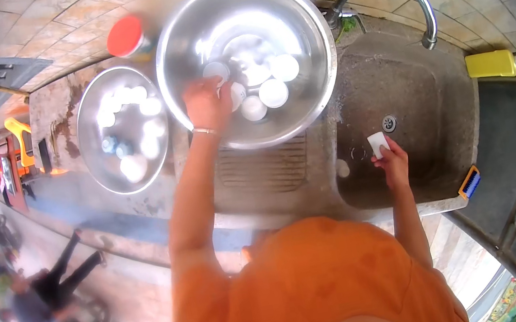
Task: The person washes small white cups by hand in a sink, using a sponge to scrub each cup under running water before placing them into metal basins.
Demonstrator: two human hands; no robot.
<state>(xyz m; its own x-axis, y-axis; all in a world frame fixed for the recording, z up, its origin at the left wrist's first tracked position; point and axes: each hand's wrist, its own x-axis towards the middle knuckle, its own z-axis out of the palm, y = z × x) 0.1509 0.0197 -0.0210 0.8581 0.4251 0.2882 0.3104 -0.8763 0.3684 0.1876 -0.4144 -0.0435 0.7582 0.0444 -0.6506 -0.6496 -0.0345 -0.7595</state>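
Note:
My left hand [207, 103] reaches into a large stainless steel basin [258, 138], its fingers among small round white cups [273, 93]. The fingertips meet the edge of one white cup [237, 96]; whether they grip it is hard to tell. Several cups lie on the basin's bottom, washed out by glare. Over the stone sink [399, 79], my right hand [395, 163] holds a small white cup [378, 144] on its side between thumb and fingers. A smaller metal bowl [84, 140] left of the basin holds more white pieces and a few bluish ones.
A chrome faucet [424, 10] arches over the sink, near its drain [388, 123]. A yellow bottle [491, 65] and a blue-and-orange brush [470, 182] sit along the right side. A red-lidded jar [125, 36] stands by the wall. Another person [37, 303] is at far left.

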